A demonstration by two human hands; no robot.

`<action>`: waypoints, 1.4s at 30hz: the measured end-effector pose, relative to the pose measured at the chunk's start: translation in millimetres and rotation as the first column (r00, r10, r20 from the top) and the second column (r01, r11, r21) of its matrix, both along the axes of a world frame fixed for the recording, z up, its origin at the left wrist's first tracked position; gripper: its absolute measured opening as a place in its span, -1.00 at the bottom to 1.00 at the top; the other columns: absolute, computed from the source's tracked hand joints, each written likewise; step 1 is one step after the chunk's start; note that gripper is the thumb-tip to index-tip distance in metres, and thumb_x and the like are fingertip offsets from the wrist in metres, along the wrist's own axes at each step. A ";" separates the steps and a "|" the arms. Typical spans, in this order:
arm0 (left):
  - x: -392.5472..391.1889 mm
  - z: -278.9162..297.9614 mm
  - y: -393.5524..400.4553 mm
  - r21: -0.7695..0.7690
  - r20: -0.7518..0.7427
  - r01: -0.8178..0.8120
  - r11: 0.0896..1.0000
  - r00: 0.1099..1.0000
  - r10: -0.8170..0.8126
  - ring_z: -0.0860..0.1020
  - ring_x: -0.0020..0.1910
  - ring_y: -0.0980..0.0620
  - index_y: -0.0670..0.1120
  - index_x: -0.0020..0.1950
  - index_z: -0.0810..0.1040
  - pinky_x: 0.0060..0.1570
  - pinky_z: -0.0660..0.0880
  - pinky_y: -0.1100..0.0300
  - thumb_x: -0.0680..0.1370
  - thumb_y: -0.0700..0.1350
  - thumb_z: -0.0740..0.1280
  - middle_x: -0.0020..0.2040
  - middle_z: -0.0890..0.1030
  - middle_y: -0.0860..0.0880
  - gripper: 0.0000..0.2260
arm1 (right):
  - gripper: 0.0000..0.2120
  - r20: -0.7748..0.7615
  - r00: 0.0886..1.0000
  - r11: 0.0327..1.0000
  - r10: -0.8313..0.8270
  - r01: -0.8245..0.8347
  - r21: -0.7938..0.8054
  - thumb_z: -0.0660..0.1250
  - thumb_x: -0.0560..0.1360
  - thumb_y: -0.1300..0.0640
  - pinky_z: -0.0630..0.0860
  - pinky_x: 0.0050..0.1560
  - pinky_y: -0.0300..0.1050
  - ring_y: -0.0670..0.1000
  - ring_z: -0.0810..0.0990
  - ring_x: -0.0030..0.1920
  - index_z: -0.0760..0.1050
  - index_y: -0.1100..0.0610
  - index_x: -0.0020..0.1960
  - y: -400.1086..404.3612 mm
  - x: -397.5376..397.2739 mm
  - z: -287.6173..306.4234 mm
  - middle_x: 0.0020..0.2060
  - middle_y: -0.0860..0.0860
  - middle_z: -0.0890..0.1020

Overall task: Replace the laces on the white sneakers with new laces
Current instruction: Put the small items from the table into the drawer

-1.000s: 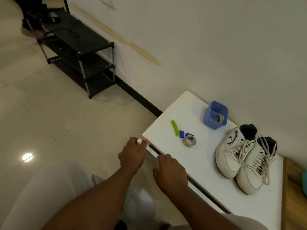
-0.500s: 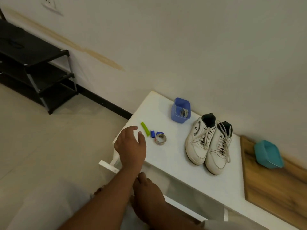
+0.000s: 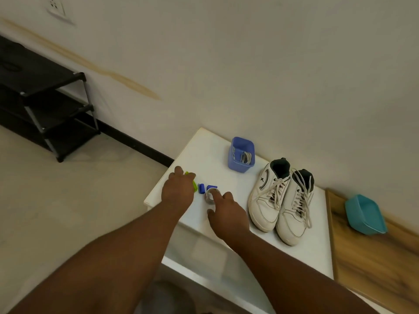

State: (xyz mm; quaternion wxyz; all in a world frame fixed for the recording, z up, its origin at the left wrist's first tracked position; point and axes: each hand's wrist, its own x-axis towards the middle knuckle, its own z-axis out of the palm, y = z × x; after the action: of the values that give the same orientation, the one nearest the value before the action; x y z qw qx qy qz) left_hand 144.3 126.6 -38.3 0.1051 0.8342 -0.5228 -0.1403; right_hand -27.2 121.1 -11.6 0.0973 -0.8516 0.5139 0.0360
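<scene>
Head view, surroundings: a blue cup [image 3: 241,155] holding coiled laces [image 3: 245,156] is standing near the wall on the white tabletop [image 3: 226,225]; a teal tray [image 3: 364,214] is sitting on a wooden board [image 3: 371,252] to the right; a black rack [image 3: 45,103] is standing on the floor at left.
In the way: a green clip [image 3: 194,183], two blue caps [image 3: 205,188] and a tape ring [image 3: 210,196] are lying between the hands.
Left hand [image 3: 179,190]: its fingers are curling over the green clip; a grip cannot be told.
Right hand [image 3: 226,214]: its fingers are lying relaxed, the forefinger reaching onto the tape ring.
White sneakers [image 3: 282,200]: laced, sitting side by side just right of the right hand, not touched.
</scene>
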 end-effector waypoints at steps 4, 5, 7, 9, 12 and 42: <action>13.6 1.6 0.3 0.051 0.200 0.068 0.996 0.977 -0.077 0.48 0.08 -0.02 0.01 0.30 0.45 0.05 0.56 0.13 0.56 -0.14 0.34 0.21 0.37 -0.10 -0.69 | -0.66 -0.026 1.000 1.000 -0.003 0.003 -0.009 0.20 0.63 -0.06 0.51 -0.12 -0.02 0.16 0.60 0.00 0.38 0.01 0.36 -6.4 -6.3 -11.2 0.13 0.08 0.47; 15.4 3.3 5.2 0.074 0.250 0.075 0.994 0.964 -0.091 0.48 0.06 -0.02 0.00 0.26 0.46 0.02 0.56 0.12 0.57 -0.11 0.34 0.18 0.38 -0.09 -0.73 | -0.67 -0.011 1.000 1.000 -0.006 0.006 -0.015 0.19 0.63 -0.06 0.53 -0.11 -0.02 0.15 0.61 -0.02 0.40 0.00 0.35 -3.0 -11.3 -11.9 0.12 0.06 0.48; 15.5 7.3 20.6 0.134 0.313 0.107 0.985 0.939 -0.144 0.50 0.05 -0.03 0.00 0.23 0.46 -0.05 0.53 0.12 0.58 -0.07 0.33 0.15 0.42 -0.08 -0.77 | -0.67 0.016 1.000 1.000 0.021 -0.021 -0.016 0.16 0.62 -0.07 0.57 -0.10 -0.02 0.13 0.63 -0.04 0.41 -0.09 0.36 10.2 -24.0 -11.0 0.07 0.02 0.51; 8.6 16.8 38.6 0.203 0.264 0.140 0.969 0.945 -0.192 0.54 0.04 -0.03 -0.01 0.18 0.48 -0.12 0.45 0.13 0.57 -0.09 0.31 0.11 0.50 -0.04 -0.82 | -0.66 0.067 0.995 0.997 0.070 -0.071 0.009 0.15 0.61 -0.11 0.57 -0.10 -0.03 0.10 0.63 -0.04 0.41 -0.15 0.36 34.5 -40.8 -6.3 0.04 -0.02 0.54; -12.1 28.8 60.2 0.373 0.048 0.256 0.892 0.955 -0.294 0.56 -0.12 0.02 -0.03 -0.04 0.50 -0.20 0.44 0.14 0.51 -0.10 0.33 -0.06 0.57 0.02 -0.94 | -0.69 0.109 0.987 0.985 0.117 -0.130 0.112 0.18 0.58 -0.18 0.53 -0.04 -0.06 0.03 0.62 0.00 0.46 -0.15 0.28 77.3 -64.9 -1.5 0.02 -0.08 0.56; -79.7 -60.1 48.9 0.738 -0.278 0.487 0.467 0.850 -0.447 0.45 -0.02 -0.13 -0.35 0.13 0.53 0.23 0.47 -0.02 0.64 -0.31 0.15 -0.08 0.44 -0.20 -0.80 | -0.58 -0.063 0.997 0.753 -0.052 0.081 0.653 0.23 0.64 0.06 0.48 0.14 -0.26 0.08 0.56 0.28 0.44 0.07 0.48 57.0 -92.2 -86.7 0.37 0.08 0.54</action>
State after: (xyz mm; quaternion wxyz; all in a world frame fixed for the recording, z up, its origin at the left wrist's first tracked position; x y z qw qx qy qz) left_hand 64.6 175.5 -98.4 -0.3018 0.6146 -0.6113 -0.3969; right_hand -119.4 178.1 -98.3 0.3798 -0.7440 0.5006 0.2272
